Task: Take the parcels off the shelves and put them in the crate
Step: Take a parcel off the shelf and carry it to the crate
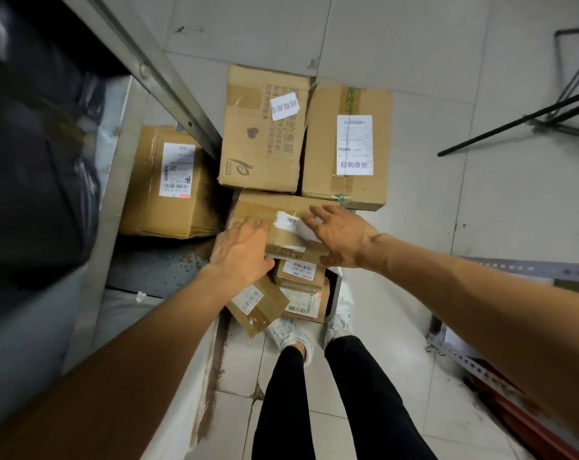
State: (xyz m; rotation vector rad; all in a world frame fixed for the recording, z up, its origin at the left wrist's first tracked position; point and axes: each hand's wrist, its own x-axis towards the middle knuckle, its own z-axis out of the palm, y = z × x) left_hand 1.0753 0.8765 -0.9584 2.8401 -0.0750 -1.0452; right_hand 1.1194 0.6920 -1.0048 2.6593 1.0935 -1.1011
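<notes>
Currently left hand and right hand lie flat, fingers spread, on the top parcel, perched on smaller parcels in the crate. Risk: uneven stack; released off-centre, it could slide onto the floor.

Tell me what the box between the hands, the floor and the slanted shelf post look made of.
Box: brown cardboard, matte, taped seams, paper label. Floor: pale tile, probably ceramic, slightly glossy, grout lines showing. Post: grey metal, likely steel, dull sheen, bolt holes.
</notes>
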